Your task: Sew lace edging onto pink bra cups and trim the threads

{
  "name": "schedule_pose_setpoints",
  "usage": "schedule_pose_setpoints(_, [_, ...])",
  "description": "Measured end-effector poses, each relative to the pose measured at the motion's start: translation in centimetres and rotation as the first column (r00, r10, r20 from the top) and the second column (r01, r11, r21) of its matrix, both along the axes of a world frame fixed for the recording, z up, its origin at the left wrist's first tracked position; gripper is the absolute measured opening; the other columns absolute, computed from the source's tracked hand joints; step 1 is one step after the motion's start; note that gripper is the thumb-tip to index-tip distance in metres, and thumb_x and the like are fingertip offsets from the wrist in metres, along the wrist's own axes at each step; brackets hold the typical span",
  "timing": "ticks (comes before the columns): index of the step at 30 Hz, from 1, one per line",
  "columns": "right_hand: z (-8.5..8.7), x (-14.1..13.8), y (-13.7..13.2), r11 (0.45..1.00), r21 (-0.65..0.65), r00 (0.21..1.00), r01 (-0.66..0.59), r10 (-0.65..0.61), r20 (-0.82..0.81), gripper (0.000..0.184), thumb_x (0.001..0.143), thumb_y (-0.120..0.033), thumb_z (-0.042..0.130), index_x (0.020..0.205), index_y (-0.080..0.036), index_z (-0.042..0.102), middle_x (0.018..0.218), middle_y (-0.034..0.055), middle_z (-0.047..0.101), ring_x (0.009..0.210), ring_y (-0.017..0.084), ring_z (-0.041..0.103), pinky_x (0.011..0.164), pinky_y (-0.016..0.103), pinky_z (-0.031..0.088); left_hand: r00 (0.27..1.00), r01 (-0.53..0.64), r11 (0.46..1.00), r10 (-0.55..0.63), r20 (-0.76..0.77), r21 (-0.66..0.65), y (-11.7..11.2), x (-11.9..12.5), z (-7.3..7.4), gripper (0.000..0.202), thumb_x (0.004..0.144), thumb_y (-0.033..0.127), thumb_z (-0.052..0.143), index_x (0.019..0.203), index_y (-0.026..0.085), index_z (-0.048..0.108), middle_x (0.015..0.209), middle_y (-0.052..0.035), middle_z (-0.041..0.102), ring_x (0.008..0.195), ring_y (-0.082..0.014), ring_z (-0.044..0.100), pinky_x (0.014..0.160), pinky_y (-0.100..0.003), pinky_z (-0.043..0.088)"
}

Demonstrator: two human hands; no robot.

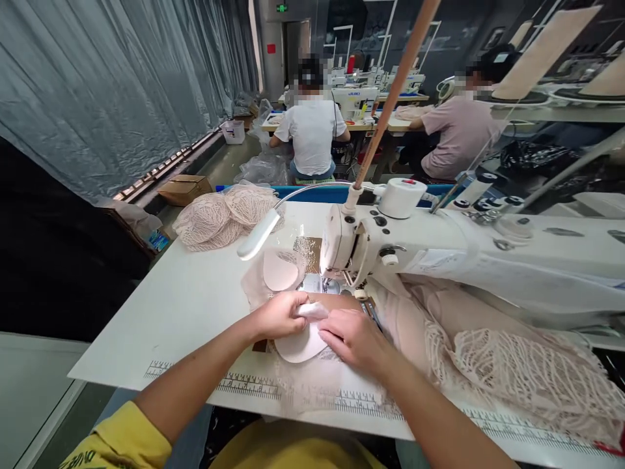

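Just in front of the sewing machine (342, 241), both my hands work on a pale pink bra piece of mesh and lace (307, 384). My left hand (280, 316) is closed on its folded edge, thumb and fingers pinched together. From the other side my right hand (356, 339) pinches the same edge. Below the fingers lies a smooth white bra cup (300, 345). A second cup (280, 270) rests on mesh to the left of the needle area. The presser foot (325, 284) is just beyond my hands; whether it touches the fabric I cannot tell.
Stacked lace cups (209, 221) sit at the table's far left. More lace fabric (498, 358) spreads under the machine arm at right. A lamp (258, 234) on a bent neck hangs over the white table (161, 312). Two people (312, 137) sit at machines beyond.
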State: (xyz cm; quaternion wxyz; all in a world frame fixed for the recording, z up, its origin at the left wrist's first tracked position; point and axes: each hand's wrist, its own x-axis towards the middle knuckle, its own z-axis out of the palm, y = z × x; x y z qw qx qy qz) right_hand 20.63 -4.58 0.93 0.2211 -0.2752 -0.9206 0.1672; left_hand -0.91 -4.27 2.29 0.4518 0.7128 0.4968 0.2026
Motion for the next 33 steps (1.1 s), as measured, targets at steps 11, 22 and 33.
schedule_pose_setpoints(11, [0.1,-0.1,0.1,0.988,0.022,0.984,0.155,-0.157,0.090,0.032,0.089,-0.022,0.050,0.058,-0.017,0.054,0.057,-0.0018,0.050,0.055,0.011,0.041,0.055,0.026,0.025,0.996,-0.087,0.981,0.089,-0.003,0.172,3.3,-0.2,-0.8,0.011,0.073,0.015,0.052,0.078,0.019,0.043,0.069,0.0045,0.042,0.064,-0.0118,0.039,0.061,-0.023,0.034])
schedule_pose_setpoints(22, [-0.9,-0.4,0.6,0.939,0.074,0.916,0.335,-0.343,0.208,0.012,0.087,-0.020,0.055,0.088,-0.020,0.068,0.079,0.0029,0.064,0.073,0.018,0.058,0.068,0.028,0.041,0.999,0.035,0.986,-0.037,0.007,0.163,4.7,0.1,-1.2,0.013,0.075,0.013,0.050,0.086,0.018,0.047,0.077,0.0008,0.056,0.065,-0.0128,0.054,0.060,-0.022,0.044])
schedule_pose_setpoints(33, [-0.2,-1.0,0.6,0.921,0.127,0.878,0.368,-0.389,0.279,0.027,0.086,-0.024,0.058,0.112,-0.022,0.061,0.096,0.0043,0.061,0.075,0.017,0.052,0.062,0.029,0.033,0.987,0.099,0.970,-0.067,-0.147,0.223,4.9,0.7,-0.1,0.020,0.071,0.006,0.050,0.087,0.017,0.056,0.074,0.0006,0.057,0.062,-0.0124,0.049,0.058,-0.022,0.038])
